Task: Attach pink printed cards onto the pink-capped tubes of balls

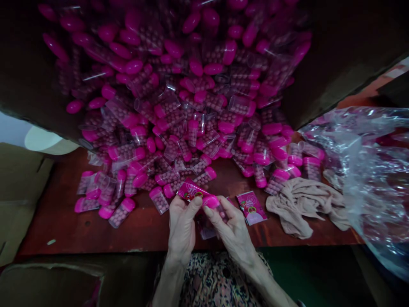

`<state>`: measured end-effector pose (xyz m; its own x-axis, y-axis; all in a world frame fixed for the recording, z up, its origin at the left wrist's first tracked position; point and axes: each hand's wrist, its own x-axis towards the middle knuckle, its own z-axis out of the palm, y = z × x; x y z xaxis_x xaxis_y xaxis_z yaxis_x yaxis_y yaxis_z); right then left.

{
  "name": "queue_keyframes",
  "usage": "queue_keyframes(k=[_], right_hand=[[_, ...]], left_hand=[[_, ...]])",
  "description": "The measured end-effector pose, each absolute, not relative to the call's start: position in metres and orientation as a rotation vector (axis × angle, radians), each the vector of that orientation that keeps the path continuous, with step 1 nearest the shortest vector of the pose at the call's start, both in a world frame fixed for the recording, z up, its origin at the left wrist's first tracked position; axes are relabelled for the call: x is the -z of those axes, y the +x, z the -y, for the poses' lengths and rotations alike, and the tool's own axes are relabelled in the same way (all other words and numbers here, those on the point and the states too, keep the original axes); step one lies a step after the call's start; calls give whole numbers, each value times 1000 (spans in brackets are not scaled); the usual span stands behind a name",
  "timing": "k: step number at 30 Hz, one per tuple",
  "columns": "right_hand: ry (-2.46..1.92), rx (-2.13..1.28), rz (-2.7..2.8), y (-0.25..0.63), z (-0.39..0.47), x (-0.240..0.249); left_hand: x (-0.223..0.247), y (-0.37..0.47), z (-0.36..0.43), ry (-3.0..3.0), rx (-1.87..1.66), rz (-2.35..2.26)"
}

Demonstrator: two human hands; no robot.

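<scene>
The small clear plastic container with a glossy pink cap and round pale-pink beads inside [221, 209] is held above the front edge of the dark red desk [140, 233], between the left hand [182, 226] and the right hand [231, 226]. Its long axis slants: the cap end points left and slightly up, toward the left hand; the body runs right and down, partly hidden by the right fingers.

The right fingers are clamped on the container, thumb near the cap. The left fingers are closed on a flat magenta printed label [188, 190], which runs from upper left to lower right and meets the cap at its lower end.

A second magenta printed label [252, 207] lies on the desk right of the hands, near a crumpled beige cloth [298, 204]. A heap of similar pink-capped containers [191, 128] lies behind.
</scene>
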<state>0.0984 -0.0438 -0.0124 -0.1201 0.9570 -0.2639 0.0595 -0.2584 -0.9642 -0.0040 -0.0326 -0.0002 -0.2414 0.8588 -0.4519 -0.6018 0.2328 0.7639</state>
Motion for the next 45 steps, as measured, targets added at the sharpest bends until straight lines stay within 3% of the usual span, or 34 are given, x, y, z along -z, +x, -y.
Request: queue_keyframes(k=[11, 21, 28, 38, 45], right_hand=[[-1406, -1465, 1354, 98, 49, 21], [-1145, -1787, 996, 96, 51, 25], [-1292, -1595, 1189, 97, 48, 19], [-1209, -1656, 1149, 99, 53, 34], [-1357, -1446, 1355, 103, 50, 24]], left_hand=[[3, -12, 34, 284, -1318, -1271], [3, -10, 35, 294, -1265, -1104], [-3, -8, 34, 277, -1209, -1112], [2, -8, 39, 346, -1196, -908], [2, -6, 40, 457, -1146, -986]])
